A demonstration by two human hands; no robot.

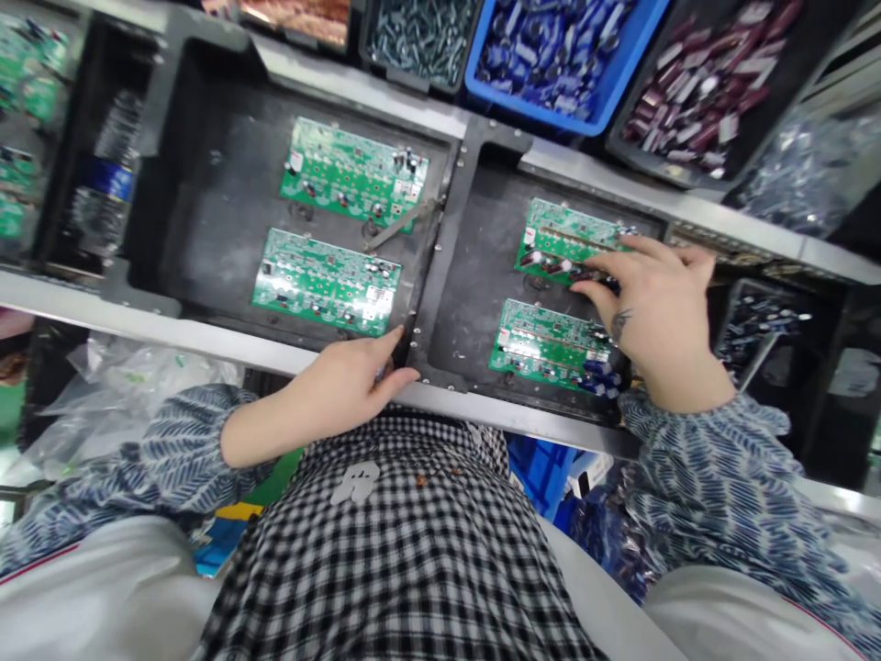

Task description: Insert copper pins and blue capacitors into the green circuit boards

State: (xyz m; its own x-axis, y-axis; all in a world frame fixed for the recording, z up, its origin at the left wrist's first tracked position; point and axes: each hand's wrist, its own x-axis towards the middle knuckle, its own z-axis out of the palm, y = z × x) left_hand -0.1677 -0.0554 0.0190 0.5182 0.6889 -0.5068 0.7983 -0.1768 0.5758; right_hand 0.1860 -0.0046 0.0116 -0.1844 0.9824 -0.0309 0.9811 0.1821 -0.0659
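Note:
My right hand (651,308) is over the right end of the upper green circuit board (561,240) in the right black tray (472,266). Its thumb and fingers pinch a small dark part at the board's lower edge. Beneath it lies another board (543,344) with several blue capacitors (601,377) at its right corner. My left hand (351,376) rests at the front edge of the left black tray (213,184), index finger and thumb apart, nothing between them. That tray holds an upper board (354,173) and a lower board (326,281), just beyond the left fingertips.
Behind the trays stand a bin of screws (421,39), a blue bin (474,69) of blue capacitors and a black bin (623,147) of dark red ones. A plastic bottle (106,179) lies at left. Small metal parts (763,312) sit in a box at right.

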